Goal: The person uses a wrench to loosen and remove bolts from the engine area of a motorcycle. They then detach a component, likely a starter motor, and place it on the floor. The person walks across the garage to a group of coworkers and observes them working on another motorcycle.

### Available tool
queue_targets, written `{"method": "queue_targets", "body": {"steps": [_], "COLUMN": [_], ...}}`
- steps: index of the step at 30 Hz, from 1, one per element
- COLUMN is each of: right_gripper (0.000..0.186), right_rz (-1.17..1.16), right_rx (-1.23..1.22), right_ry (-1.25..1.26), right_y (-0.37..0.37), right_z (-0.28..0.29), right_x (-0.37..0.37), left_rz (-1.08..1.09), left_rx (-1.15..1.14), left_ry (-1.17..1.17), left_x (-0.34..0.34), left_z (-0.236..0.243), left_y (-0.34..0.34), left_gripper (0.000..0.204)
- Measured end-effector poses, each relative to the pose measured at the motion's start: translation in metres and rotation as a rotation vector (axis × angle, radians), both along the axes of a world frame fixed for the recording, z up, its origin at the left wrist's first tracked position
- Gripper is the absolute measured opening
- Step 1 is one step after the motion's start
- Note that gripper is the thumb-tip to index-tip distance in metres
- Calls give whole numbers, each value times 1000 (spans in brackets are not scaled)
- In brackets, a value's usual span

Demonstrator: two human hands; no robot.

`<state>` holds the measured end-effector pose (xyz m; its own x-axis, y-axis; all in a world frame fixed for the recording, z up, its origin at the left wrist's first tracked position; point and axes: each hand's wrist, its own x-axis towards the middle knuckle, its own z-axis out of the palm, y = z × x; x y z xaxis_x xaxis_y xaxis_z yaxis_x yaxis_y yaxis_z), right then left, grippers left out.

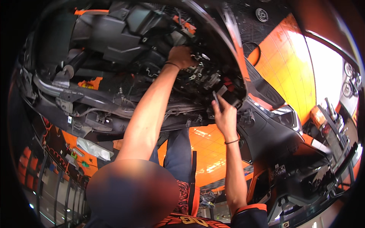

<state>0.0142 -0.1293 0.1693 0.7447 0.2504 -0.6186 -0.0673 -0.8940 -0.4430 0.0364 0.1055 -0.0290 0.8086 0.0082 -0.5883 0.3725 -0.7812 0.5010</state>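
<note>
My left hand (181, 57) reaches across the opened body of a motor scooter, in among dark engine parts and small metal fittings (195, 72). Its knuckles show, but the fingertips are lost in shadow between the parts. Lower and to the right, my right hand (226, 114) is closed around a flat grey piece with straight edges (221, 92), whose exact kind I cannot make out. That piece points up toward the dark fittings near a small red part (228, 80). A dark band circles each wrist.
A long frame tube (49, 86) and wiring run along the near side. A large black moulded box (125, 53) fills the upper left. Black scooter panels (273, 133) stand at right. An orange tiled floor (291, 68) lies beyond; a white cloth or bag (94, 148) sits lower left.
</note>
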Motion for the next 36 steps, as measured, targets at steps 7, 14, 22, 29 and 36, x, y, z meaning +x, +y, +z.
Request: {"method": "queue_targets", "body": {"steps": [7, 14, 22, 29, 36], "right_gripper": [24, 25, 17, 14, 13], "right_rz": [460, 858, 1000, 1067, 1243], "right_rx": [-136, -314, -329, -511, -587], "right_ry": [-232, -342, -269, -288, -178], "right_y": [46, 99, 126, 163, 184], "right_z": [-45, -89, -106, -90, -101], "right_x": [70, 110, 117, 77, 100], "left_rz": [90, 212, 266, 263, 278], "left_rx": [-27, 13, 34, -35, -108], "left_ry": [74, 39, -118, -136, -120], "left_x": [7, 5, -7, -12, -10], "left_z": [2, 26, 24, 7, 5], "left_y": [-9, -16, -19, -22, -21], "left_gripper": [60, 42, 35, 29, 26]}}
